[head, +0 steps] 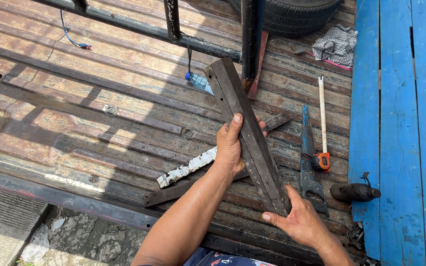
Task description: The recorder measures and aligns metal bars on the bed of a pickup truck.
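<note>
Between 2 hands (pixel 230 145), perhaps steel bar (pixel 245 128)

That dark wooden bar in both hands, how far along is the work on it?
Done: a tape measure lies pulled out beside a blue-bladed handsaw on the rusty ribbed metal bed. In hand: the left hand grips the middle of the long dark wooden bar and the right hand holds its near end. Left: no mark or cut shows on the bar.
</note>
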